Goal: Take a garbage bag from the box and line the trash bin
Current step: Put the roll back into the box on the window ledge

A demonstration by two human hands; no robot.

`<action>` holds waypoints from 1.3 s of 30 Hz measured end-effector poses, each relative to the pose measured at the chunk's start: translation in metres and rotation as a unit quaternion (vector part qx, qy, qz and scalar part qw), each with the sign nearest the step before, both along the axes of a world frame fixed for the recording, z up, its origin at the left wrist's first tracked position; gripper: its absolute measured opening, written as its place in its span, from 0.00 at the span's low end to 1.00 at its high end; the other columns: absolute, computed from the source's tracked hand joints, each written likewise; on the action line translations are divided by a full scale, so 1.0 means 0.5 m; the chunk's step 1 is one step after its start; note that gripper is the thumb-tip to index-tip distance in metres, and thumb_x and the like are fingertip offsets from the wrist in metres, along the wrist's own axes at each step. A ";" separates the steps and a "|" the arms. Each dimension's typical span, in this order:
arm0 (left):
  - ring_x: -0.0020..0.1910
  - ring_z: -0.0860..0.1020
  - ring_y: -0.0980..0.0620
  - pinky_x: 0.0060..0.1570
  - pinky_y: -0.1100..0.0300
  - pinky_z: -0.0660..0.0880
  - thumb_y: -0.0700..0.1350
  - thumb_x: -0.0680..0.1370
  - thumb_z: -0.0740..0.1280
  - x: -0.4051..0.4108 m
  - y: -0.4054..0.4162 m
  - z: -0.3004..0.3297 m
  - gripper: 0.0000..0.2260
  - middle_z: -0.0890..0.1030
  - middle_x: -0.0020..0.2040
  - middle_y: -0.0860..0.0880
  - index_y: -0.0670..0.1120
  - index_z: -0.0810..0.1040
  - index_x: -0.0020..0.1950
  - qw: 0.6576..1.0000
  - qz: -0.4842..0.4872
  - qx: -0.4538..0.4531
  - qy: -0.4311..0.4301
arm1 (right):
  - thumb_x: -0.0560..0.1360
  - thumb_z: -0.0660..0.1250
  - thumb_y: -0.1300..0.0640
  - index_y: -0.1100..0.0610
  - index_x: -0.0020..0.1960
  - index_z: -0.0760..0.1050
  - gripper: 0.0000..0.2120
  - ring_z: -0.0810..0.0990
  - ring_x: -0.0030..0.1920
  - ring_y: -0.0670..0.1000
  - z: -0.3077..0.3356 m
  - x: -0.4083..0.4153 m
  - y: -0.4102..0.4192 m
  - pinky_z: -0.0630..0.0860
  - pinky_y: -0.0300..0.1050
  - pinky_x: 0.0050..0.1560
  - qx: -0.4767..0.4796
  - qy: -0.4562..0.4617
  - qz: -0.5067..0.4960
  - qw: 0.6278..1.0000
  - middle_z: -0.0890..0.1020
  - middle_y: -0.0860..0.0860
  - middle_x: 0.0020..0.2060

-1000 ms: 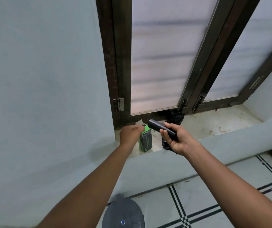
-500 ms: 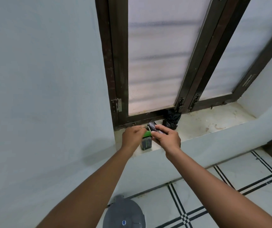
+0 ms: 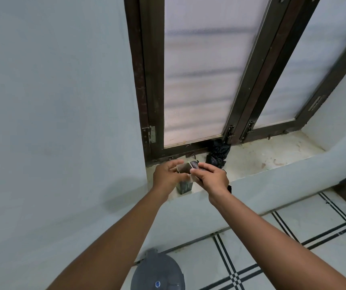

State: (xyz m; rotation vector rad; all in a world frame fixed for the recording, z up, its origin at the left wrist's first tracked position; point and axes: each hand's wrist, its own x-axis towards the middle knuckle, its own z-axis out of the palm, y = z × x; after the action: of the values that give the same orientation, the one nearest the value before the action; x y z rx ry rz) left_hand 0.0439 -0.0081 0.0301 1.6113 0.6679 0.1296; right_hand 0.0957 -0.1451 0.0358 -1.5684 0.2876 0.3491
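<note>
Head view: on the sill (image 3: pixel 251 164), the left hand (image 3: pixel 167 176) steadies the box (image 3: pixel 184 186), fingers curled on its flap, so the right hand (image 3: pixel 210 177) can pinch the dark roll (image 3: pixel 194 164) at its mouth. Bin (image 3: pixel 157 273) waits at 6 o'clock.

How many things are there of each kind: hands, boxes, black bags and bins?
Hands: 2, left hand and right hand
Boxes: 1, box on the sill
Black bags: 2, a roll at the box top and a loose bag by the window
Bins: 1, bin on the floor
Total: 6
</note>
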 end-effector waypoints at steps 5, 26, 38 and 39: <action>0.65 0.80 0.53 0.49 0.65 0.78 0.43 0.68 0.83 -0.010 -0.007 -0.007 0.28 0.82 0.68 0.52 0.53 0.82 0.67 0.999 0.000 0.025 -0.042 | 0.69 0.80 0.58 0.45 0.48 0.89 0.11 0.86 0.56 0.47 0.004 -0.008 -0.029 0.83 0.45 0.59 -0.081 -0.141 -0.009 0.987 0.87 0.44 0.58; 0.65 0.80 0.47 0.57 0.48 0.81 0.35 0.68 0.82 0.020 -0.022 -0.021 0.31 0.82 0.66 0.51 0.53 0.79 0.68 0.995 -0.008 0.090 -0.044 | 0.74 0.73 0.46 0.48 0.62 0.75 0.19 0.80 0.51 0.53 0.138 0.104 0.064 0.84 0.50 0.52 -0.517 -0.243 0.467 0.675 0.77 0.51 0.56; 0.63 0.79 0.54 0.58 0.56 0.80 0.47 0.72 0.80 0.024 -0.026 -0.065 0.24 0.81 0.65 0.54 0.56 0.77 0.66 0.987 -0.014 0.118 -0.111 | 0.81 0.68 0.50 0.49 0.73 0.72 0.21 0.80 0.57 0.55 0.042 0.145 -0.041 0.81 0.50 0.49 -0.211 0.035 0.318 0.924 0.77 0.51 0.62; 0.62 0.80 0.53 0.58 0.55 0.81 0.49 0.73 0.79 0.025 -0.027 -0.066 0.20 0.82 0.63 0.54 0.56 0.80 0.63 0.987 -0.005 0.117 -0.114 | 0.81 0.67 0.52 0.51 0.70 0.75 0.17 0.82 0.53 0.54 0.039 0.144 -0.046 0.82 0.48 0.47 -0.143 0.073 0.295 0.942 0.78 0.54 0.62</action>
State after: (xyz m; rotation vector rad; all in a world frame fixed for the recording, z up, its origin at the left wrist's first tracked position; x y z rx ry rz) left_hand 0.0565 -0.0214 -0.0032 1.7903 0.4805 0.3899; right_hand 0.1678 -0.1680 0.0553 -1.9050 -0.0320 0.9262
